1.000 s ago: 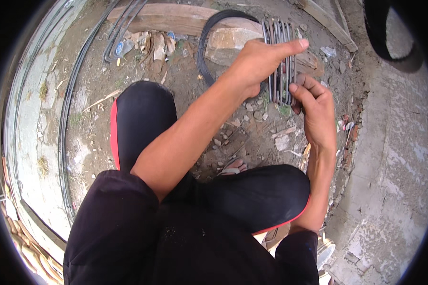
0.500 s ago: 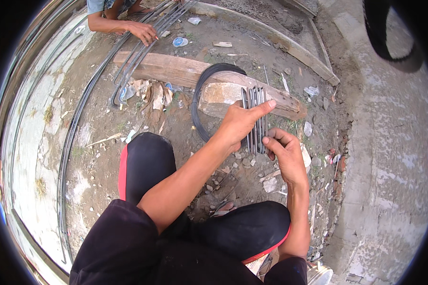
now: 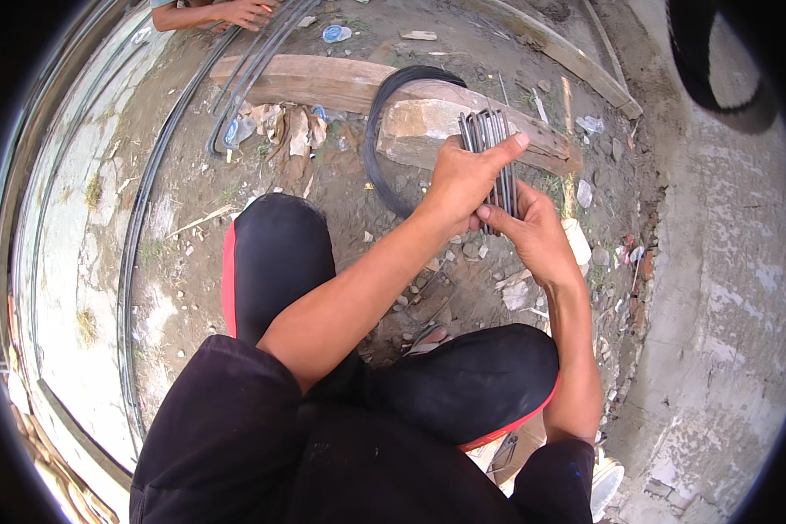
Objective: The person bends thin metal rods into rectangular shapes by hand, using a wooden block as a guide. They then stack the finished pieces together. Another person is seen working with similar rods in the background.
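A bundle of thin grey steel rebar stirrups [image 3: 487, 129] stands nearly upright in front of me. My left hand [image 3: 463, 182] is wrapped round it, with the thumb laid across the rods. Lower down, my right hand [image 3: 537, 231] grips the bottom part of the same bundle, thumb against the near side; its other fingers are partly hidden behind. Just beyond the hands, a coil of black wire [image 3: 372, 148] rests around a pale squared block [image 3: 410, 124] and over a long wooden beam [image 3: 323, 80].
Long steel rods [image 3: 153, 157] run along the left side. A co-worker's hand [image 3: 249, 12] touches bars at the top left. Crumpled paper [image 3: 297, 127] and plastic scraps litter the dirt. A concrete strip [image 3: 716, 288] lies at the right, and a plank [image 3: 568, 61] stretches across the far right.
The view has shifted, so the ground sits higher in the picture. My right hand has closed in on the bundle's lower part, nearer my left hand. My left hand keeps its grip.
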`<state>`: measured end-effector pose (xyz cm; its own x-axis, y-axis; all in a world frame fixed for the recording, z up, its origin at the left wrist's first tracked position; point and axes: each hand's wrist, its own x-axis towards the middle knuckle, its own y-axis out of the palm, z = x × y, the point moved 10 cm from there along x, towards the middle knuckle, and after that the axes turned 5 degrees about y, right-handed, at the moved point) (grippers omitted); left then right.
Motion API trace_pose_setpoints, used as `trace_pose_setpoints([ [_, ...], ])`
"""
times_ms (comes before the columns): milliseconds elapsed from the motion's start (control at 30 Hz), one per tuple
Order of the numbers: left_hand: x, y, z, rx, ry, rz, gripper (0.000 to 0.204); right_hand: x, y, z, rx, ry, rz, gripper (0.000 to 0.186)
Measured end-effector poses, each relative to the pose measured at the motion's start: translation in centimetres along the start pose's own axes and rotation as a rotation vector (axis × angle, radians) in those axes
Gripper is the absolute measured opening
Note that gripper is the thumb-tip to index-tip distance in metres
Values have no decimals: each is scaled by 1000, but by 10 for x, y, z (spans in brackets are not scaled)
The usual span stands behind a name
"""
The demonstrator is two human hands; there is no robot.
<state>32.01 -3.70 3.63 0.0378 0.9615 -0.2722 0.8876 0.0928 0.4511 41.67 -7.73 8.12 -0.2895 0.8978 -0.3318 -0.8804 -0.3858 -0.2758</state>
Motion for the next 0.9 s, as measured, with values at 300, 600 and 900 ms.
trace_pose_setpoints([
  [300,3,1,13,71,-93,7,68,3,-4,-10,-21,-30,43,22],
  [600,14,10,8,84,-25,135,76,-6,-30,-9,77,-19,-80,24],
  [900,6,20,1,38,-36,175,64,-9,-36,-4,42,-38,-154,14],
])
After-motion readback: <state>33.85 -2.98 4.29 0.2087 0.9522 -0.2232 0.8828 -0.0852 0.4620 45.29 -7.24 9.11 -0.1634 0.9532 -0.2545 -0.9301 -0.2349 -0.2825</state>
